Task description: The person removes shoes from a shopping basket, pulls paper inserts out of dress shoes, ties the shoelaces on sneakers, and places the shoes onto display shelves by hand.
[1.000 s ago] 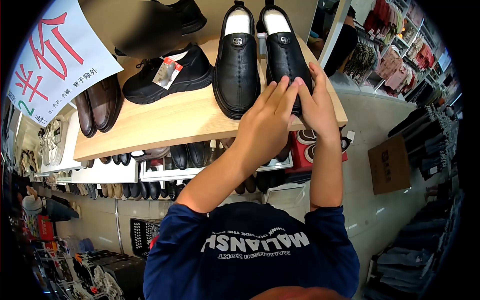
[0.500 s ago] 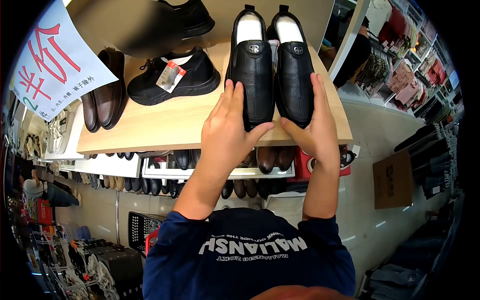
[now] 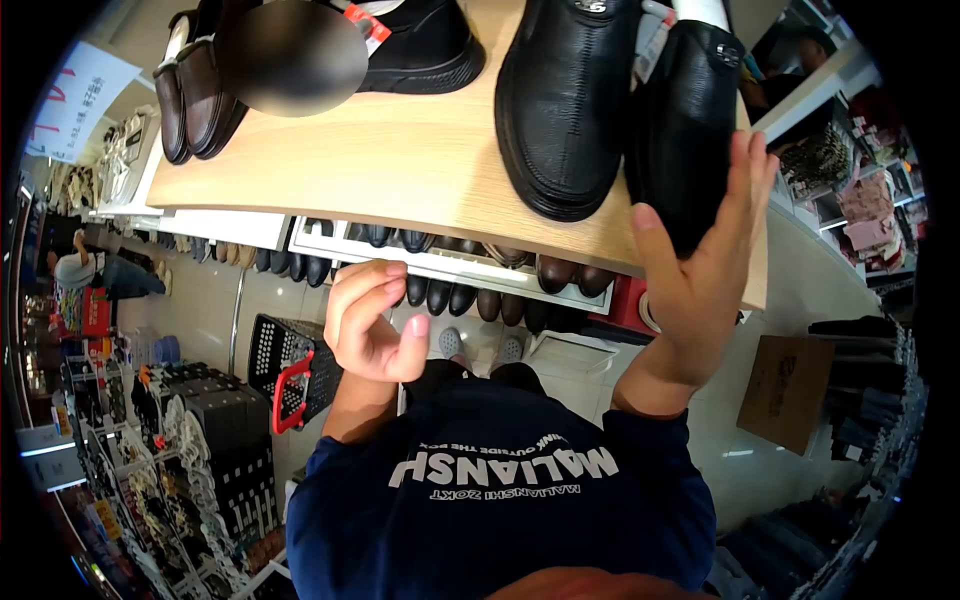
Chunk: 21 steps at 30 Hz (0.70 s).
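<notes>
One hand, the right hand [image 3: 702,272], is spread wide around the toe of a black slip-on [image 3: 682,130]; contact is hard to tell. The shoe looks smooth and dark, with a small metal emblem and white filling. It stands on the wooden shelf [image 3: 400,150] beside its grained, centre-seamed mate [image 3: 568,110]. The left hand [image 3: 368,325] hangs loosely curled, thumb apart, near the shelf's front edge.

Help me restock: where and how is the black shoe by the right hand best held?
Take the black shoe by its toe, probably from the near edge, where it points: one side faces the right hand, a narrow gap parts it from the other shoe.
</notes>
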Each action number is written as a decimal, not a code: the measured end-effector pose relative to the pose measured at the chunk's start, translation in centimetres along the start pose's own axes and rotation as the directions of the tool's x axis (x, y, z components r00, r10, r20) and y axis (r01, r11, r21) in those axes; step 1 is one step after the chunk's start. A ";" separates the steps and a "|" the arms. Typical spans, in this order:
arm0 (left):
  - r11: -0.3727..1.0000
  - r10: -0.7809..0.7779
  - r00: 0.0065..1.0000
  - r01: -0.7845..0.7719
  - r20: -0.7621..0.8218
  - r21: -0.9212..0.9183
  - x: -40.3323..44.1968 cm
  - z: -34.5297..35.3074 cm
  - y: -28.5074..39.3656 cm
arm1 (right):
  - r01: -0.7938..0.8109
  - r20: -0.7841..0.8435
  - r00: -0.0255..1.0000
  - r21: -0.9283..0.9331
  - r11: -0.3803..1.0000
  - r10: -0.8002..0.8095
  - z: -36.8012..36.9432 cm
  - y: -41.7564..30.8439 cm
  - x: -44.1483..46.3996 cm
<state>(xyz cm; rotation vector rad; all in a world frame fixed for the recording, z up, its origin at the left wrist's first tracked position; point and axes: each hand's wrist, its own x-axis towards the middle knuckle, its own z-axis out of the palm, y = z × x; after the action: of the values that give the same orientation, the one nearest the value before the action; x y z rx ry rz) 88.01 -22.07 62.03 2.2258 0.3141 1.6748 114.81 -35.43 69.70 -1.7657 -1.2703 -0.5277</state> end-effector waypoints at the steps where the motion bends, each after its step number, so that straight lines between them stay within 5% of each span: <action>1: 0.994 -0.092 0.996 0.093 -0.006 0.060 -2.3 -1.2 -0.8 | 0.002 0.005 1.000 0.005 1.000 -0.002 0.0 -0.2 0.0; 4: 0.849 -0.408 0.912 0.363 0.041 0.385 -9.8 -5.3 -3.8 | 0.018 -0.068 0.998 0.088 0.996 -0.012 0.4 0.0 -0.2; 7: 0.527 -0.721 0.693 0.579 -0.034 0.622 -20.9 -11.4 -7.1 | 0.003 -0.166 0.986 0.174 0.985 0.026 0.7 -0.1 -0.8; 9: 0.361 -0.777 0.623 0.560 -0.092 0.746 -28.7 -16.4 -8.8 | 0.051 -0.304 0.952 0.278 0.959 0.037 1.5 -0.8 -1.0; 15: -0.255 -0.876 0.206 0.569 -0.436 0.781 -38.9 -31.1 -11.2 | 0.370 -0.716 0.669 0.085 0.925 -0.201 3.3 0.4 -5.1; 19: -0.435 -0.836 0.069 0.521 -0.544 0.734 -41.8 -40.4 -13.7 | 0.236 -0.619 0.782 0.178 0.955 -0.078 7.7 -5.5 -12.1; 21: -0.523 -0.829 -0.124 0.520 -0.546 0.676 -42.5 -44.0 -14.6 | 0.004 -0.417 0.900 0.294 0.956 0.125 11.0 -10.0 -15.6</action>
<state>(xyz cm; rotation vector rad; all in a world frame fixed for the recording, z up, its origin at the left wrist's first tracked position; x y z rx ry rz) 34.21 -18.57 29.65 1.3049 2.5110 -0.0909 98.10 -33.68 56.26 -1.3431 -0.9206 -0.6232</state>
